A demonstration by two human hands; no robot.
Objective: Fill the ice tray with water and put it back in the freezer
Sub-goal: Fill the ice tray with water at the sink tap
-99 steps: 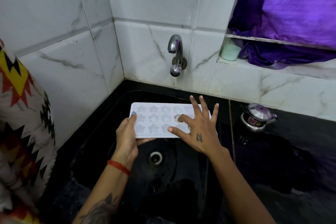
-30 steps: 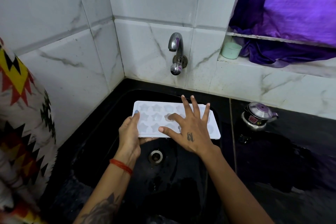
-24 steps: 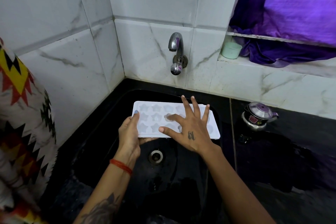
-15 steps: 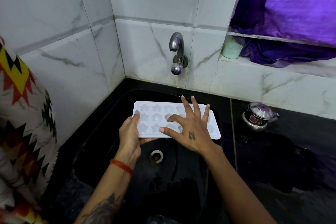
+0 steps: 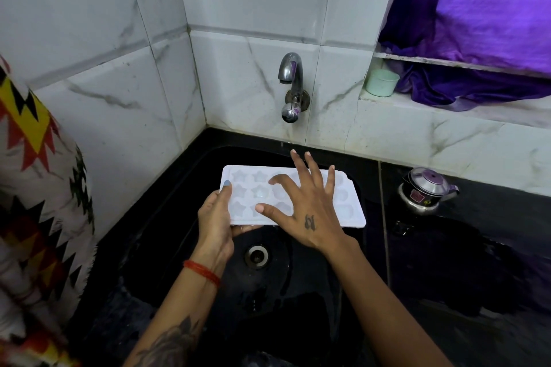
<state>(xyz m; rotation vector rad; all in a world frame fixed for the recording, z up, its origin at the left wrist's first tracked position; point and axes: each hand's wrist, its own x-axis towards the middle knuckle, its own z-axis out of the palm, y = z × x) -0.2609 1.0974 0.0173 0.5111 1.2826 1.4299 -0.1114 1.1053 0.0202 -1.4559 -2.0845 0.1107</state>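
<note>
The white ice tray (image 5: 293,198) with its star-shaped moulds is held level over the black sink (image 5: 179,217), out in front of and below the wall tap (image 5: 291,85) and above the drain (image 5: 256,255), so that anything running off it falls into the basin rather than onto the table (image 5: 477,262) to the right of the sink. The left hand (image 5: 216,223) carries it by the short end farthest from the small steel kettle (image 5: 425,192): the thumb lies across the top rim and the fingers (image 5: 247,228) curl underneath, clamped on the tray edge, which leaves the moulds open from above. The right hand (image 5: 304,208) is not gripping anything; it lies flat and spread over the middle of the tray, palm down with loose fingers, in my judgement to steady it and stroke water evenly across the moulds or wipe off excess. No stream shows from the spout, only what may be a single drop below it, and I cannot tell how full the moulds are. By my reading the filling step is at or near its end and the walk to the freezer, which is out of view, has not begun; keeping the tray level will matter most then. A pale green cup (image 5: 382,82) sits on the ledge to the right of the tap, untouched.
</note>
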